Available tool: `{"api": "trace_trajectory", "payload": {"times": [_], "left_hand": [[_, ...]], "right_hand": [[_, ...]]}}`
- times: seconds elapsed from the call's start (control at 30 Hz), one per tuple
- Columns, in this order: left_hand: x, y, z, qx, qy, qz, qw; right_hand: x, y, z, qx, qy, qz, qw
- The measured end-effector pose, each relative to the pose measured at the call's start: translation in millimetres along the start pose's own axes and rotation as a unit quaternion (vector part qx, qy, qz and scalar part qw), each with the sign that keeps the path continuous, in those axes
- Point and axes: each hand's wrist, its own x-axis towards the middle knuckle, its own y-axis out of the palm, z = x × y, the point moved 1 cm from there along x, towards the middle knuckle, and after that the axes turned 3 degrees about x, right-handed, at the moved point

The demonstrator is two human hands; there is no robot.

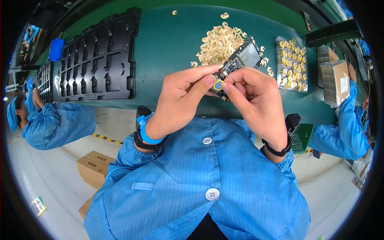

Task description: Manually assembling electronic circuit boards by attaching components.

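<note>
My left hand grips the lower part of a black circuit board, which tilts up to the right above the table's near edge. A large silvery rectangle covers the board's upper end. At the lower end sits a small round part with a yellow rim, like a coin cell. The left thumb touches one side of this part. Closed in a pinch, my right hand has its thumb and forefinger at the part's other side. The fingers hide some of the board.
Behind the board lies a pile of cream C-shaped pieces. A clear tray of yellow-rimmed round parts is to the right, near wrapped cartons. A black moulded tray takes up the left. Co-workers in blue sit on both sides.
</note>
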Motion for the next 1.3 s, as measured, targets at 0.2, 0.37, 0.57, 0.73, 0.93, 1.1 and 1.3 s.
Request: {"api": "trace_trajectory", "payload": {"times": [0.2,0.37,0.57,0.73,0.93,1.1,1.3], "left_hand": [[-2.5,-0.2,-1.2,0.074,0.017,0.024,0.997],[-6.0,8.5,7.3,0.02,0.094,-0.009,0.995],[-8.4,5.0,-4.6,0.042,0.044,0.051,0.997],[-10.3,5.5,-5.5,0.08,0.042,0.039,0.995],[-11.2,6.0,2.4,0.061,0.051,0.0,0.997],[-9.9,7.6,0.3,0.028,0.087,-0.027,0.995],[-10.1,7.2,-7.6,-0.006,0.06,-0.004,0.998]], "right_hand": [[-0.7,-0.7,1.3,-0.015,-0.013,-0.01,1.0],[-1.3,-3.1,3.1,-0.017,0.013,-0.008,1.0],[-2.4,-3.0,3.9,-0.02,0.01,-0.006,1.0],[-4.1,0.2,5.7,-0.04,-0.006,-0.017,0.999],[-9.2,10.8,8.9,-0.07,-0.051,-0.07,0.994],[-10.4,15.0,5.8,-0.091,-0.122,-0.098,0.983],[-10.5,16.7,4.7,-0.136,-0.225,-0.135,0.955]]}}
